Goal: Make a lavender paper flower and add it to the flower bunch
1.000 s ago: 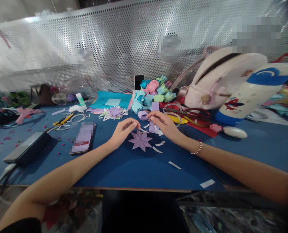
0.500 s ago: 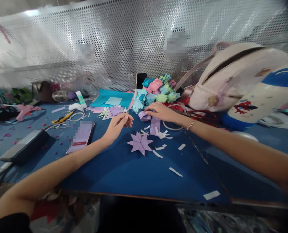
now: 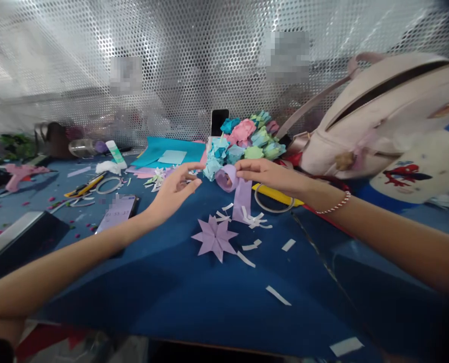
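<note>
My right hand (image 3: 275, 176) pinches a lilac paper strip (image 3: 242, 201) between thumb and fingers. The strip's upper end curls into a loop, and its lower end hangs down to the white paper scraps (image 3: 255, 221). My left hand (image 3: 173, 194) is open and empty, thumb and fingers apart, left of the loop. It partly hides a lilac and white paper flower (image 3: 158, 179) behind it. Below and between the hands, a folded lilac paper star (image 3: 215, 238) with several points lies flat on the blue table (image 3: 164, 292).
Crumpled paper flowers (image 3: 243, 131) stand behind the strip, with a phone (image 3: 219, 122) upright behind them. A tape ring (image 3: 260, 204) and a yellow object (image 3: 275, 195) lie beneath my right hand. At left are another phone (image 3: 117, 214), a cutter (image 3: 84, 186) and a glue stick (image 3: 116, 154). A backpack (image 3: 360, 126) stands right.
My left hand's fingers have spread apart. My right hand keeps the strip, whose loop now shows more roundly. The yellow object under my right hand has come into sight. The view has shifted a little.
</note>
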The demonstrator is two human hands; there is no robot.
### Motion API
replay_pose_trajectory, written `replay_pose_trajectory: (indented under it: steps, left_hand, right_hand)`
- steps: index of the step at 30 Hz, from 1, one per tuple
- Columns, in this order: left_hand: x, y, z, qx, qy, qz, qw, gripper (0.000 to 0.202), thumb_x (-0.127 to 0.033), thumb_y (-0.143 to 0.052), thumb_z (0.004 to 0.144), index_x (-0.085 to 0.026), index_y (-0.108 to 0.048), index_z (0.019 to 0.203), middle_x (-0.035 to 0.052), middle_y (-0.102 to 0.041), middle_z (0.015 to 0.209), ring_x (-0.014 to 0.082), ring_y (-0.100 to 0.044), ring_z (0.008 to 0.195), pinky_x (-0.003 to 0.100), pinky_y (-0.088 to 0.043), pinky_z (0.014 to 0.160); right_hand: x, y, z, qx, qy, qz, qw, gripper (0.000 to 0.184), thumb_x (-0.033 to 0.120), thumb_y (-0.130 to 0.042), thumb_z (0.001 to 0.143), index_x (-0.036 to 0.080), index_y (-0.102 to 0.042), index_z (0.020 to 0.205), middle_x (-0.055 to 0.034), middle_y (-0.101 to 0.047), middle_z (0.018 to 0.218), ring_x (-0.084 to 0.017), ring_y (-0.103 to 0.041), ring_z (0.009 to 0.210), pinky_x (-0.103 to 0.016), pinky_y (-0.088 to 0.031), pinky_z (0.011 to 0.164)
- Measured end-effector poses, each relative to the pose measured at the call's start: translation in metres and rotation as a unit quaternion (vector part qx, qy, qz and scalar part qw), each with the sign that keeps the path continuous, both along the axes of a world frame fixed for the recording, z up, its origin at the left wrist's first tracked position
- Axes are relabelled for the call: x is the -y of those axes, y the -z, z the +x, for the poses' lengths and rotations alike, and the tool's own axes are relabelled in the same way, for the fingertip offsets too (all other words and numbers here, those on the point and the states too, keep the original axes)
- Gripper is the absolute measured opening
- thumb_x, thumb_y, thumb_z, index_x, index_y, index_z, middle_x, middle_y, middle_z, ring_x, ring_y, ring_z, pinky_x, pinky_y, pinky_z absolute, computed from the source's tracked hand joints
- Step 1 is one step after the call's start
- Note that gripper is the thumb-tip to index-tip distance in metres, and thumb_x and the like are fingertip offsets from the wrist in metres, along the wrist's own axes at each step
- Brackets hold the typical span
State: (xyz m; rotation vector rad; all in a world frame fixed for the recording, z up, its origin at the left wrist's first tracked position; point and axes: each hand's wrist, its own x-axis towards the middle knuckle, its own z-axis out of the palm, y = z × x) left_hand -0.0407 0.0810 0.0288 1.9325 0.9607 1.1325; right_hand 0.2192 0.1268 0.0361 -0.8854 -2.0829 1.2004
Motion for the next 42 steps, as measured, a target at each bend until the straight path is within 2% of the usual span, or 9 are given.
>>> replay_pose_trajectory:
  steps: [4,10,17,21,26,31,35,39,42]
  left_hand:
    - [-0.005,-0.007,0.018,0.076,0.078,-0.115,0.987,0.039,-0.04,-0.063,0.089,-0.021,-0.058,0.123,0.0105,-0.06,0.124,0.0139,-0.059,0.078,0.028,-0.047,0.066]
    - [0.029,0.001,0.031,0.201,0.183,-0.39,0.88,0.042,-0.056,-0.069,0.082,-0.015,-0.063,0.088,0.001,-0.056,0.075,0.0062,-0.042,0.056,0.022,-0.033,0.053]
    - [0.065,0.013,0.023,0.297,0.153,-0.41,0.849,0.04,-0.048,-0.077,0.078,-0.016,-0.055,0.073,0.0008,-0.058,0.074,0.0093,-0.056,0.067,0.022,-0.046,0.067]
    - [0.07,0.016,0.018,0.33,0.125,-0.398,0.847,0.037,-0.049,-0.077,0.078,-0.018,-0.059,0.08,0.0026,-0.064,0.081,0.0126,-0.061,0.077,0.025,-0.05,0.076]
    - [0.073,0.012,0.015,0.329,0.138,-0.401,0.844,0.04,-0.051,-0.079,0.075,-0.017,-0.056,0.074,-0.0002,-0.058,0.07,0.0098,-0.055,0.066,0.022,-0.048,0.066]
    - [0.065,0.007,0.012,0.292,0.146,-0.376,0.867,0.041,-0.05,-0.074,0.08,-0.016,-0.054,0.067,-0.002,-0.052,0.064,0.007,-0.046,0.058,0.019,-0.041,0.057]
    - [0.056,0.002,0.005,0.196,0.126,-0.291,0.928,0.028,-0.043,-0.068,0.086,-0.016,-0.065,0.08,-0.0002,-0.058,0.068,0.0091,-0.052,0.06,0.021,-0.044,0.059]
    - [0.055,-0.005,-0.002,0.039,0.051,-0.083,0.995,0.015,-0.03,-0.063,0.091,-0.018,-0.069,0.084,0.0046,-0.067,0.08,0.0148,-0.061,0.073,0.026,-0.05,0.066]
    - [0.059,-0.007,-0.004,-0.066,0.034,0.12,0.99,0.012,-0.021,-0.061,0.092,-0.021,-0.071,0.086,0.0066,-0.069,0.094,0.0163,-0.064,0.083,0.029,-0.053,0.072]
  right_hand:
    - [0.017,0.0,-0.006,-0.084,-0.044,-0.05,0.994,0.028,0.046,-0.061,0.09,0.019,-0.061,0.088,-0.0041,-0.066,0.09,-0.018,-0.057,0.087,-0.031,-0.039,0.077]
    - [0.061,0.006,-0.015,-0.222,-0.056,-0.217,0.949,0.023,0.042,-0.067,0.09,0.021,-0.059,0.086,0.0008,-0.06,0.078,-0.013,-0.056,0.075,-0.029,-0.044,0.075]
    - [0.102,0.026,-0.035,-0.287,-0.043,-0.412,0.864,0.025,0.044,-0.072,0.083,0.021,-0.063,0.09,-0.0026,-0.062,0.092,-0.014,-0.058,0.082,-0.029,-0.05,0.077]
    - [0.111,0.02,-0.043,-0.305,-0.078,-0.404,0.859,0.037,0.035,-0.087,0.069,0.022,-0.064,0.095,0.0014,-0.058,0.086,-0.009,-0.051,0.072,-0.02,-0.047,0.067]
    - [0.104,0.021,-0.048,-0.317,-0.08,-0.378,0.866,0.026,0.035,-0.082,0.077,0.02,-0.061,0.084,0.0043,-0.052,0.074,-0.007,-0.048,0.066,-0.017,-0.045,0.068]
    - [0.09,0.015,-0.043,-0.271,-0.071,-0.289,0.915,0.028,0.042,-0.077,0.081,0.02,-0.061,0.082,0.0037,-0.053,0.071,-0.008,-0.049,0.065,-0.02,-0.044,0.066]
    - [0.083,0.001,-0.033,-0.157,-0.058,-0.088,0.982,0.026,0.043,-0.06,0.094,0.02,-0.061,0.084,0.0008,-0.055,0.073,-0.011,-0.05,0.065,-0.023,-0.043,0.062]
    - [0.083,-0.001,-0.021,-0.035,-0.02,0.155,0.987,0.021,0.031,-0.047,0.1,0.022,-0.063,0.088,-0.0057,-0.059,0.096,-0.017,-0.058,0.086,-0.029,-0.049,0.075]
    - [0.087,0.004,-0.014,0.016,-0.012,0.27,0.963,0.024,0.016,-0.044,0.096,0.026,-0.065,0.093,-0.0058,-0.058,0.098,-0.016,-0.058,0.083,-0.027,-0.05,0.069]
